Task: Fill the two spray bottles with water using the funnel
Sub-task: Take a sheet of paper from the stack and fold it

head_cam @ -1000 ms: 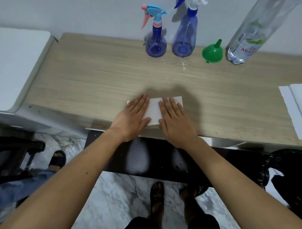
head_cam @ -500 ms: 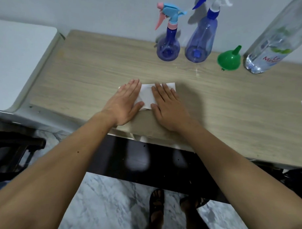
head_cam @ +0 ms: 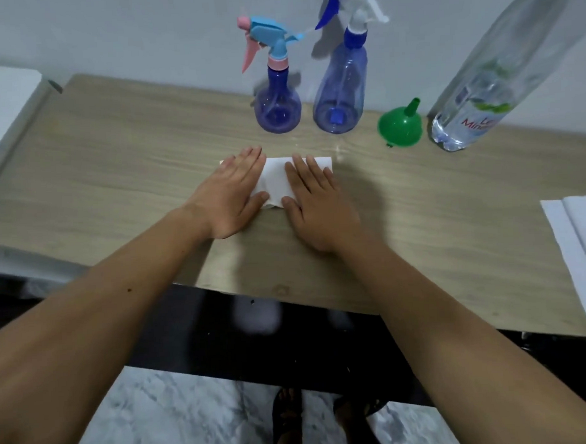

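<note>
Two blue see-through spray bottles stand at the back of the wooden table: a round short spray bottle with a light blue and pink trigger, and a taller spray bottle with a white and blue trigger. Right of them a green funnel rests mouth down, then a big clear water bottle. My left hand and my right hand lie flat, fingers together, on a folded white paper towel in front of the bottles.
More white paper towels lie at the table's right edge. A white surface adjoins the table on the left. A grey wall runs behind. Below the table's near edge are a dark shelf, marble floor and sandalled feet.
Both hands have slid the paper towel away from the near edge, toward the bottles. The camera view has shifted; the bottles, funnel and water bottle stand as before.
</note>
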`<move>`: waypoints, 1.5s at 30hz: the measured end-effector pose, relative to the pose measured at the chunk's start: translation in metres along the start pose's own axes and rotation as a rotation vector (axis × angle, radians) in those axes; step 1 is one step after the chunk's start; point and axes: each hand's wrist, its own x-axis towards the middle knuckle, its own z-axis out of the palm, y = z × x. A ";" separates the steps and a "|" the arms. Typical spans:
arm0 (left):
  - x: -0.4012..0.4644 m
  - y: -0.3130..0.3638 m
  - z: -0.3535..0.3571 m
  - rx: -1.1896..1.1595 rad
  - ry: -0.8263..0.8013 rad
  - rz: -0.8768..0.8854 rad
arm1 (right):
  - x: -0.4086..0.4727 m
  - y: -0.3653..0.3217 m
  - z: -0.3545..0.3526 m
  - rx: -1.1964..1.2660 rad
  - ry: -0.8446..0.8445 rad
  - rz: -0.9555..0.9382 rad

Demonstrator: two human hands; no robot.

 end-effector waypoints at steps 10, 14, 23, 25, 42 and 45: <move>0.060 0.082 0.015 0.015 0.042 0.163 | -0.056 0.086 -0.024 -0.063 0.044 0.106; 0.082 0.116 0.022 0.022 0.034 0.220 | -0.084 0.115 -0.033 -0.087 0.046 0.162; 0.119 0.197 0.038 0.012 -0.016 0.294 | -0.151 0.169 -0.049 -0.050 0.091 0.269; 0.120 0.208 0.041 0.012 -0.022 0.304 | -0.167 0.177 -0.051 -0.059 0.097 0.272; 0.080 0.261 0.062 -0.036 -0.032 0.355 | -0.247 0.173 -0.030 -0.026 0.141 0.349; 0.062 0.267 0.069 -0.036 -0.009 0.361 | -0.266 0.167 -0.025 -0.001 0.135 0.328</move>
